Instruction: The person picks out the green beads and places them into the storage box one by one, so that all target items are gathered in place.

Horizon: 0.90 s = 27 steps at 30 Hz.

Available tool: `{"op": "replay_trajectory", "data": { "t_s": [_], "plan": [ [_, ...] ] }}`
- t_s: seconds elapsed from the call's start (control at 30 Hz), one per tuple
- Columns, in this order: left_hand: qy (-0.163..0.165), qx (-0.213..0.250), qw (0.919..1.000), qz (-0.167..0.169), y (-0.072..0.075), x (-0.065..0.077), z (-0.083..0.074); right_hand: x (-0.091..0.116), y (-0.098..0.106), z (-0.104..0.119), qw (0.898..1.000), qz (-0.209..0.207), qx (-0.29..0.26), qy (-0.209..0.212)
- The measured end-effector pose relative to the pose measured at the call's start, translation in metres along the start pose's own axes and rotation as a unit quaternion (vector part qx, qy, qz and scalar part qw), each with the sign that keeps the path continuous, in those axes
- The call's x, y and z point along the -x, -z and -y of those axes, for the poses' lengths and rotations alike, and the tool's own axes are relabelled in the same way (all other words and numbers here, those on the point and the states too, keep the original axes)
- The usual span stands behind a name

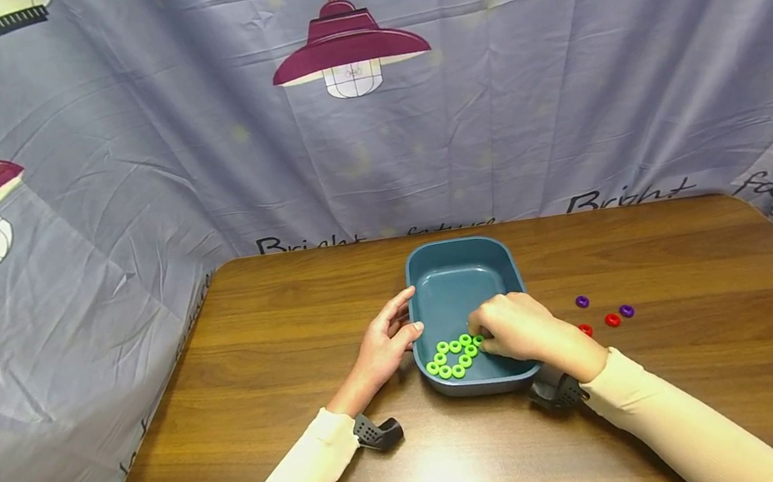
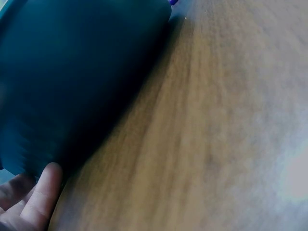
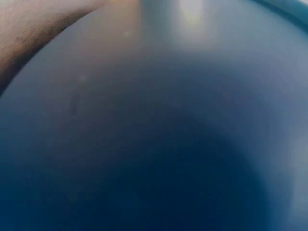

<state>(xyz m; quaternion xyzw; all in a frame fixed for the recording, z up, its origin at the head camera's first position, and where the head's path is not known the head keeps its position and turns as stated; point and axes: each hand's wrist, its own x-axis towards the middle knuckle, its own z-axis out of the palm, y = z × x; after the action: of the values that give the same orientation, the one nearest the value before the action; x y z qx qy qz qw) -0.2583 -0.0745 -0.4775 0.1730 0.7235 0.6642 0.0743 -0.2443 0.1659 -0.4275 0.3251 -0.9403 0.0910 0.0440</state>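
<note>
On the table stands a dark blue tray (image 1: 455, 282) with rounded corners. Several small green rings (image 1: 458, 370) lie in its near left part, set edge to edge in a loop. My left hand (image 1: 382, 344) holds the tray's left wall, thumb over the rim and fingers along the outside; in the left wrist view those fingers (image 2: 44, 192) rest against the wall. Inside the tray my right hand (image 1: 517, 327) has its fingers curled down and pinches a green ring at the loop's right end. Its fingertips are partly hidden. The right wrist view shows mostly the blurred tray surface (image 3: 159, 96).
Right of the tray, two purple rings (image 1: 627, 311) and two red rings (image 1: 612, 320) lie loose on the wooden table (image 1: 716, 357). The right forearm passes close by one red ring. A grey curtain (image 1: 528, 126) printed with lamps hangs behind the table.
</note>
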Motion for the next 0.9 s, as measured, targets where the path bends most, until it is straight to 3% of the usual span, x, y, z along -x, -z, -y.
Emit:
{"op": "replay_trajectory", "data": {
  "t_s": [0.73, 0.9],
  "plan": [
    [-0.002, -0.006, 0.9999, -0.010, 0.0035, 0.0009, 0.0014, -0.0044, -0.0034, -0.0010, 1.000, -0.020, -0.015, 0.019],
    [-0.001, -0.004, 1.0000, 0.004, 0.0005, 0.0004, 0.0033, -0.0004, -0.0051, -0.0032, 1.000, -0.023, -0.015, 0.015]
  ]
}}
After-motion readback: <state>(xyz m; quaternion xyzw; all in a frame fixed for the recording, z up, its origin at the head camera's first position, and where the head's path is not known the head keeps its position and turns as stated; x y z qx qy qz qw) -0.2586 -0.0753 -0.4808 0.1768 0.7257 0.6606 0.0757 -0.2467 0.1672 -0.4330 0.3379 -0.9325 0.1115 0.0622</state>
